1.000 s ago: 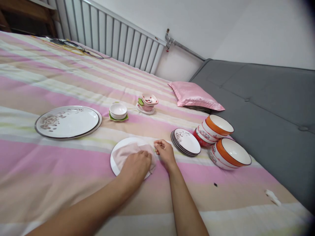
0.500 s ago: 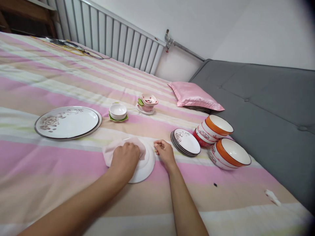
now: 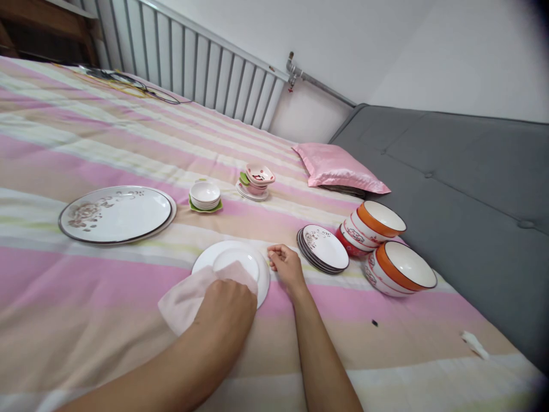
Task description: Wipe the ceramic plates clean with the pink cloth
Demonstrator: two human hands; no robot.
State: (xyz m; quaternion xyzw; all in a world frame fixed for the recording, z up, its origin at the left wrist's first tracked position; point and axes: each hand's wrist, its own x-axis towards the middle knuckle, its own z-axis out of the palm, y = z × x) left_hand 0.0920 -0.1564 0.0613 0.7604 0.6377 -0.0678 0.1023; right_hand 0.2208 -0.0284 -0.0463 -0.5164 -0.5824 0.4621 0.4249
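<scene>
A plain white plate [image 3: 205, 256] lies in front of me, its raised ring facing up, so it appears to be face down. My left hand [image 3: 229, 306] presses a pale pink cloth [image 3: 182, 300] onto the near part of this plate, the fingers bunched over the fabric and partly hidden. The cloth's loose end trails past the plate's left edge onto the bedspread. At the plate's right rim, my right hand [image 3: 286, 269] has its fingers curled, with the fingertips against the edge. Just right of that hand sits a stack of small dark-rimmed plates [image 3: 326, 249].
Oval plates [image 3: 124, 214] lie at left. Small white bowls [image 3: 205, 194] and strawberry-patterned dishes [image 3: 259, 174] stand farther back. Orange-rimmed bowls [image 3: 403, 272] are stacked at right near the grey headboard [image 3: 454, 166]. A pink pillow [image 3: 338, 169] and cables [image 3: 128, 83] lie beyond.
My left hand has moved the cloth toward me and slightly right across the plate, uncovering its far side and centre ring. My right hand has stayed at the rim.
</scene>
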